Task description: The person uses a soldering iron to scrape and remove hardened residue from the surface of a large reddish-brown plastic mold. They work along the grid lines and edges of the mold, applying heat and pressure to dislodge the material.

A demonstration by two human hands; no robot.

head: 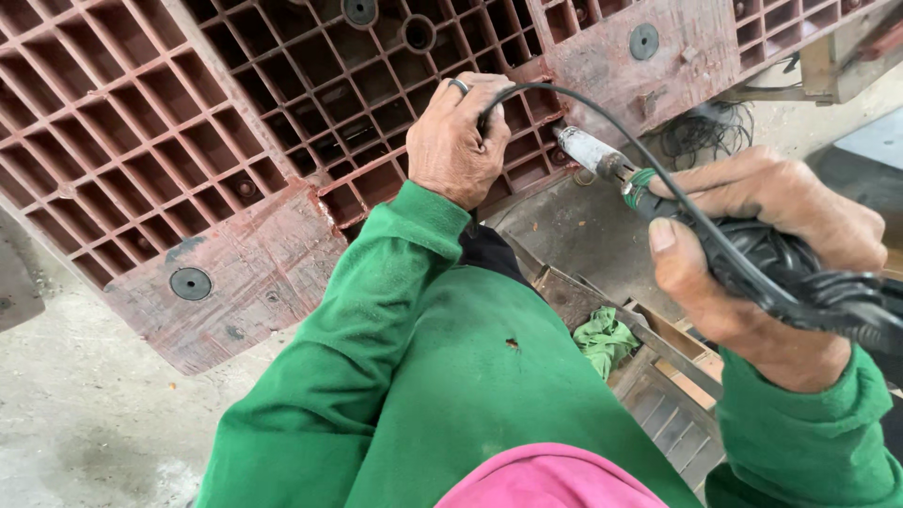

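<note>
Gripping the black tool [752, 259] in a closed fist, the right hand [752, 254] holds it by the ribbed body, with thumb on the near side and fingers wrapped over the top. The tool's long axis runs from the fist up and to the left, ending in a pale metal tip [585, 149] that sits at the edge of the reddish-brown plastic pallet [141, 141], just beside the left hand [458, 141]. A green band [640, 183] rings the tool between tip and fist.

The left hand is curled shut on the pallet's ribbed grid, fingers hooked over a rib, and a thin black cable [564, 99] arcs from under those fingers back toward the tool; whether the fingers pinch the cable too, I cannot tell. A ring shows on 1 finger.

So the tip lies up-left of the right grip and right of the left hand, which is the nearer of the 2 to it. Both sleeves are green. A green rag [602, 339] lies below on a wooden frame.
</note>
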